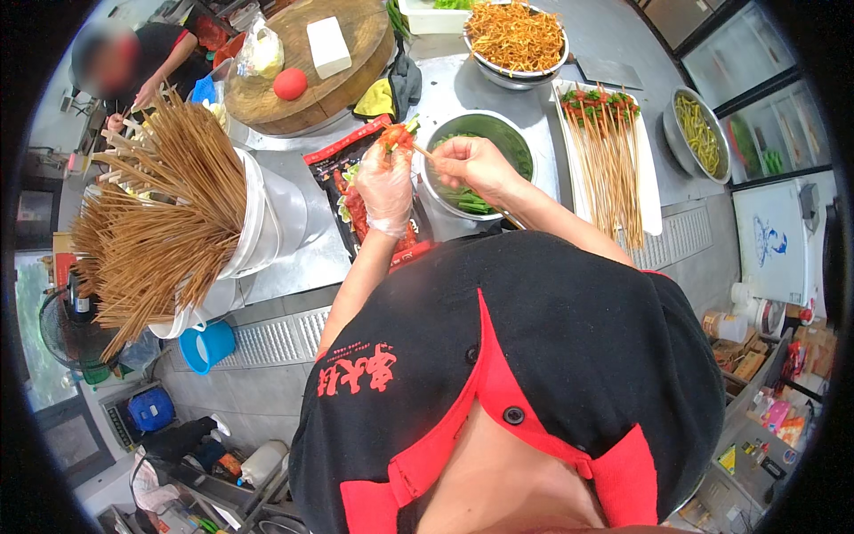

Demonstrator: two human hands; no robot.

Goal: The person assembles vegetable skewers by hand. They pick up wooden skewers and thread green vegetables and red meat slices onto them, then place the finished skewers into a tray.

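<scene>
My left hand (385, 187), in a clear plastic glove, pinches a piece of red marinated meat (396, 135) with green stalk pieces by it. Bare, my right hand (475, 167) grips a wooden skewer (421, 151) whose far end meets the meat. Below the left hand lies an opened black and red food packet (331, 163) with red meat showing on it. Under the right hand stands a steel bowl (527, 127) of cut green stalks (468, 200). To the right, a white tray (650, 193) carries several finished skewers (600, 153) of red meat and greens.
White buckets (283, 200) packed with wooden skewers (167, 200) stand at left. Behind are a round wooden chopping block (267, 100) with a red ball-like object (290, 84), a cloth (393, 87), and a bowl of orange-brown shreds (515, 37). Another person (160, 53) works at far left.
</scene>
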